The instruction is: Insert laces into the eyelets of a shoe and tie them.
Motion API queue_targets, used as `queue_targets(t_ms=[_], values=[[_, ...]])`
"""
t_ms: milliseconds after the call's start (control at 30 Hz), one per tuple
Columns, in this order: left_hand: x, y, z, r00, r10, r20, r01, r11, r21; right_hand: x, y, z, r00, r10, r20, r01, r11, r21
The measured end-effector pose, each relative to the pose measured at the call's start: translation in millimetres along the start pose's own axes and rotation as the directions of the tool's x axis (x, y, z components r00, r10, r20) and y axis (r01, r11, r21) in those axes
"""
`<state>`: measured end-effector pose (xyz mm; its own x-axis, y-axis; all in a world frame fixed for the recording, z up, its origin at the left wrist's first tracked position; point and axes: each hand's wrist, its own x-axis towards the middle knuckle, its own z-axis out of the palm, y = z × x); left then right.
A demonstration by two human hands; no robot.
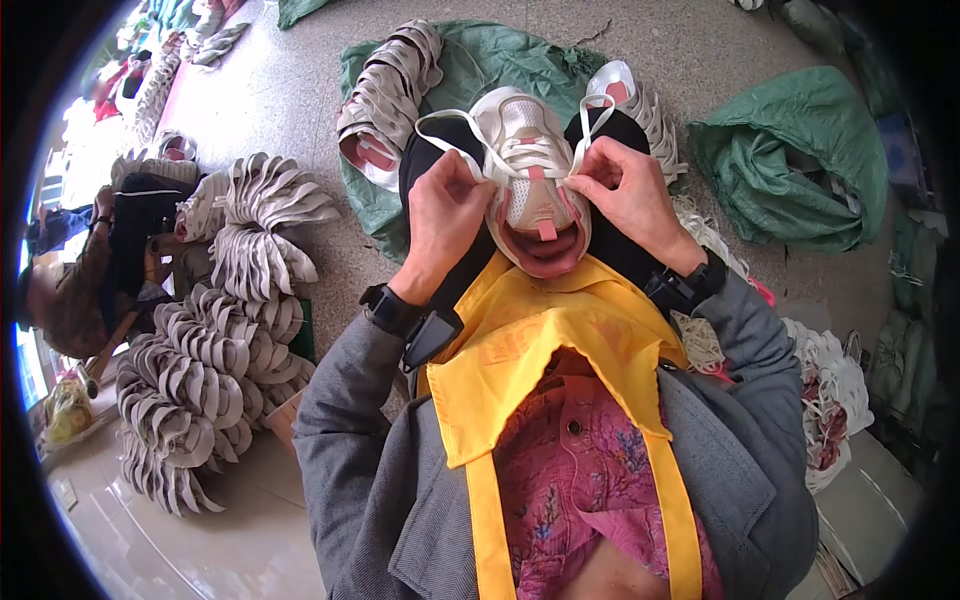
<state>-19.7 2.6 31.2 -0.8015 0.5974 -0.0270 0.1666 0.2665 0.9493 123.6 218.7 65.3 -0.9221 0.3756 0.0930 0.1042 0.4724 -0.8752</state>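
Observation:
A white and beige sneaker upper with pink trim rests between my knees, its toe pointing away and its pink-lined opening toward me. White shoelace crosses its front through the eyelets, with a loose loop rising on each side. My left hand pinches the lace at the upper's left edge. On the opposite edge, my right hand has thumb and forefinger closed on the lace there. Both hands sit level, close against the upper. Whether the upper has a sole cannot be seen.
Nested rows of grey-white shoe parts are piled at left. Stacked uppers lie ahead on a green sheet, more at its right. A green sack and white lace bundles lie right. Another person is far left.

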Motion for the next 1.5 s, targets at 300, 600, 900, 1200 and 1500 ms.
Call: queue_targets(t_ms=[300, 600, 900, 1200, 1500], values=[[-23.4, 44.4, 1.6, 0.976, 0.181, -0.119, -0.145, 0.955, 0.259, -16.3, -33.3, -5.5, 0.929, -0.364, 0.071, 0.367, 0.872, -0.323], [-28.7, 40.0, 2.5, 0.940, 0.331, 0.085, -0.340, 0.885, 0.318, -19.8, -25.6, 6.9, 0.935, -0.346, 0.075, 0.340, 0.821, -0.459], [-30.3, 41.4, 10.6, 0.899, 0.422, 0.118, -0.419, 0.748, 0.514, -17.3, -20.6, 13.5, 0.949, -0.315, 0.018, 0.293, 0.860, -0.417], [-31.8, 47.5, 12.6, 0.888, 0.399, 0.229, -0.450, 0.651, 0.611, -16.0, -23.5, 12.9, 0.874, -0.455, 0.172, 0.457, 0.644, -0.613], [-30.6, 46.8, 13.8, 0.889, 0.402, 0.222, -0.444, 0.633, 0.634, 0.8, -43.7, 19.6, 0.867, -0.290, 0.405, 0.494, 0.398, -0.773]])
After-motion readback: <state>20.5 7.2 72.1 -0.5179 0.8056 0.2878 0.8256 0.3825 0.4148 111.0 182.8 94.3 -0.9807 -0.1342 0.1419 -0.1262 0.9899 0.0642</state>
